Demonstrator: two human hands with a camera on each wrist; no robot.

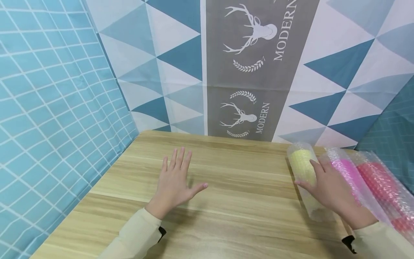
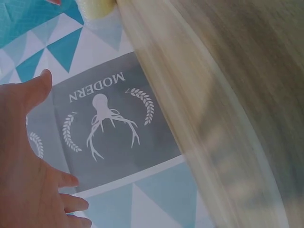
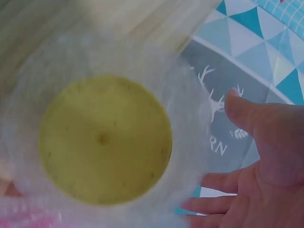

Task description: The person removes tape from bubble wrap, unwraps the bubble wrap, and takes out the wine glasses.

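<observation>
Holding your right hand [image 1: 333, 187] over the yellow roll [image 1: 304, 163], you are spreading your thumb and fingers without closing them; whether any fingertip is touching its bubble wrap [image 1: 320, 214], you cannot tell. The yellow roll is lying at the right side of the wooden table [image 1: 239, 201], its round end facing the right wrist camera, with the pink roll [image 1: 347, 176] and the red roll [image 1: 380, 180] lying just beyond it to the right. Your left hand [image 1: 174, 183] is hovering over the left part of the table, fingers splayed, gripping nothing, well apart from the rolls. You are, it seems, at the stage of taking hold of the yellow roll; the next move is probably calling for curling the right fingers evenly around it, without squeezing the slippery-looking wrap or nudging the pink roll.
</observation>
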